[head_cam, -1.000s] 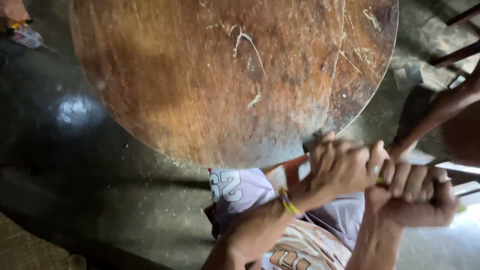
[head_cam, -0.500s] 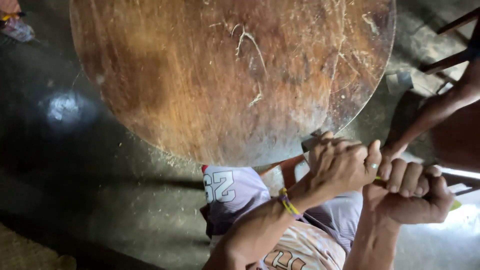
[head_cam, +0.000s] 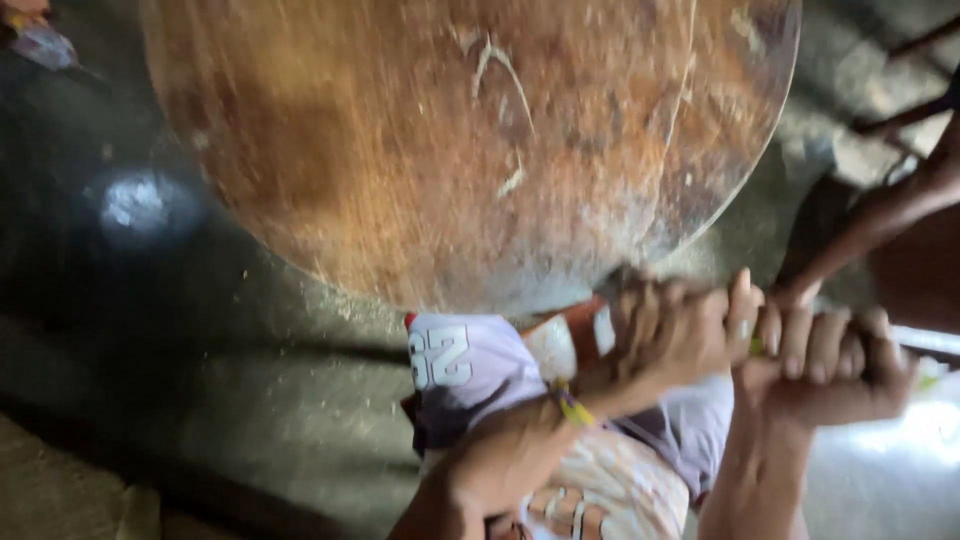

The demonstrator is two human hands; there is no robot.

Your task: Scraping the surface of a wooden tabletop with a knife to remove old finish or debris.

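There is one view only, from the person's head, looking steeply down. The round wooden table (head_cam: 470,150) fills the upper middle of the picture, its top and right rim cut off by the edges. Below the table's near rim, close to the lens, both of the person's hands sit at lower right. Dark floor (head_cam: 170,350) shows to the left of the table. The picture is motion-blurred.

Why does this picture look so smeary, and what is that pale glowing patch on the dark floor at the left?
Head view: motion blur smears everything, the round wooden tabletop and both hands, left hand and right hand, which clasp a thin object too blurred to identify. The pale patch looks like glare on the dark floor. The bottom right corner is washed out by bright light.
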